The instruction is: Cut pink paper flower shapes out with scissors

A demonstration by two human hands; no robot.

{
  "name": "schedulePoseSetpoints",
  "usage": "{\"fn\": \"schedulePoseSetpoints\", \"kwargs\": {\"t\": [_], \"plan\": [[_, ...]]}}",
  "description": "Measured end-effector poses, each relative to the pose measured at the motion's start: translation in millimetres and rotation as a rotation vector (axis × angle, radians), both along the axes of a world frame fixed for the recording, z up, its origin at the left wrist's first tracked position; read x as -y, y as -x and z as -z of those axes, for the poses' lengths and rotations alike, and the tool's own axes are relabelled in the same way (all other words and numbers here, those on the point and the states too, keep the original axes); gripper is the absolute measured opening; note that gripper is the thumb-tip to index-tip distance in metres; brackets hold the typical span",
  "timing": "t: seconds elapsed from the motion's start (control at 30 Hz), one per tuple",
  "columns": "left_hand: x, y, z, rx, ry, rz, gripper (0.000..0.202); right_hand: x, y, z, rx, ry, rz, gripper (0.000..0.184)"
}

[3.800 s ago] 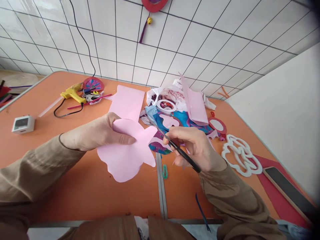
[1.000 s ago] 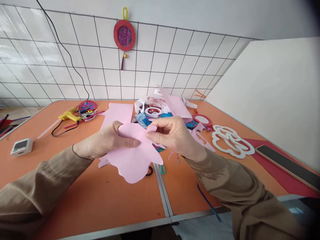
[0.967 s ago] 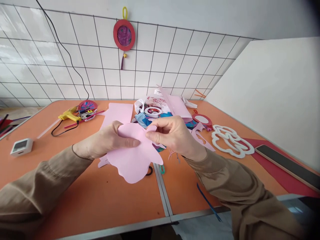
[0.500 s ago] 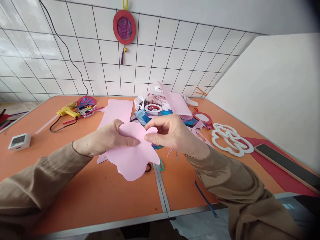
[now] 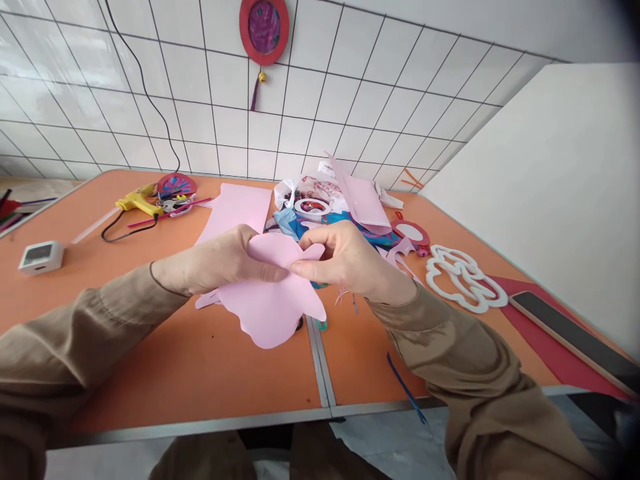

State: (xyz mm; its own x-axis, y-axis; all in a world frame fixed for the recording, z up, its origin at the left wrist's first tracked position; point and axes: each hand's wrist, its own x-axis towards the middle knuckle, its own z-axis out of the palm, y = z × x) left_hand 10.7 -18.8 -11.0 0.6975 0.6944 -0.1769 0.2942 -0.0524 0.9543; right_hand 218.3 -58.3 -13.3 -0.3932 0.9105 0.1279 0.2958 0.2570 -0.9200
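Observation:
A pink sheet cut-out with wavy, petal-like edges [image 5: 270,310] is held up over the orange table. My left hand [image 5: 227,263] grips it from the left, thumb lying across its front and the other fingers hidden behind. At its upper right edge, my right hand [image 5: 340,260] pinches the cut-out between thumb and bent fingers. The two thumb tips nearly meet near the middle of the piece. Partly covered beneath it are a dark ring [image 5: 300,324] and a small green clip-like item [image 5: 321,325].
A yellow glue gun [image 5: 137,200] and a white box-shaped device [image 5: 41,257] are on the left. Pink sheets [image 5: 243,207] and plastic bags [image 5: 320,193] lie at the back. White cloud-shaped outlines [image 5: 463,280] and a phone [image 5: 575,340] are on the right.
The camera view has tipped down, so the wall and table sit higher in the picture. My right hand's grip has folded the cut-out's upper right edge slightly, and the thumbs are closer together.

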Motion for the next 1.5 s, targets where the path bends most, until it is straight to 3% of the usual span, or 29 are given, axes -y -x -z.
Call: {"fn": "schedulePoseSetpoints", "kwargs": {"t": [0.5,0.7,0.77,0.9,1.23,1.4,1.5], "plan": [[-2,5,-4.0,0.077,0.118,0.103,0.042,-3,1,1.1,-0.043,0.048,0.046,0.014],[-19,7,-2.7,0.264,0.211,0.099,0.081,-7,-5,4.2,-0.031,0.037,0.156,0.018],[-26,10,-2.0,0.267,0.188,0.027,0.089,-9,-7,6.5,-0.044,0.027,0.186,0.02],[-30,12,-2.3,0.31,0.103,-0.165,0.085,-11,-10,10.2,-0.101,0.003,0.215,0.019],[-27,4,3.9,0.452,0.056,-0.386,0.087,-18,-9,6.1,-0.34,-0.05,0.362,0.015],[-28,5,3.8,0.462,0.184,-0.222,0.09,-23,-8,7.1,-0.413,-0.108,0.403,0.028],[-26,3,8.5,0.496,0.205,-0.107,0.08,-25,-6,9.0,-0.448,-0.126,0.402,0.027]]}}
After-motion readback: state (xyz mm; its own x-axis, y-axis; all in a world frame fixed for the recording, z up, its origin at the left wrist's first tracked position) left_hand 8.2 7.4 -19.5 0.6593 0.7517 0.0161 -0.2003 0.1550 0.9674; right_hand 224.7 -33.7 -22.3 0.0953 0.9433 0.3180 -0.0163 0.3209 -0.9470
